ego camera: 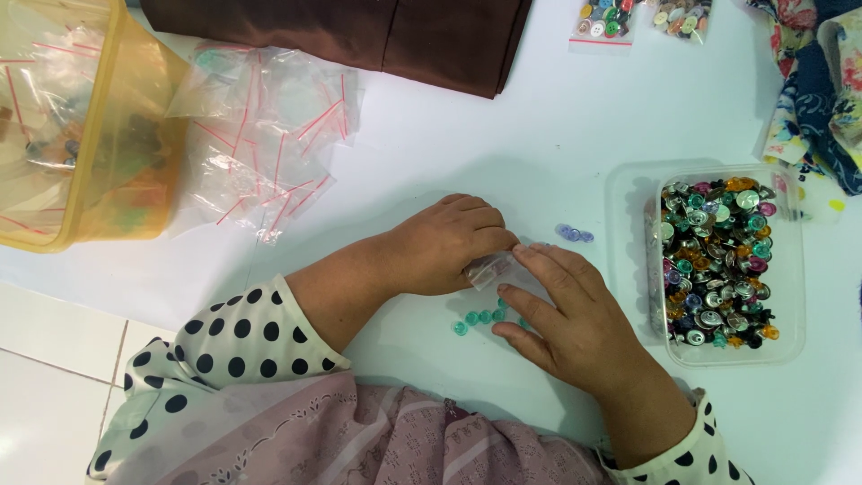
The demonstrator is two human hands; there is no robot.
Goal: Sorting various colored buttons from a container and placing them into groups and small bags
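Observation:
My left hand (444, 242) and my right hand (566, 310) meet at the middle of the white table, both pinching a small clear zip bag (496, 268) that holds something small and pinkish. A few teal buttons (479, 318) lie loose on the table just under my hands. Two blue buttons (573, 233) lie a little beyond my right hand. A clear plastic box (729, 260) full of mixed coloured buttons stands to the right of my right hand.
A heap of empty clear zip bags with red strips (265, 139) lies at the upper left beside a yellow translucent tub (85, 126). Brown cloth (359, 36) lies at the top, filled button bags (606, 22) at the upper right, floral fabric (822, 85) at the right edge.

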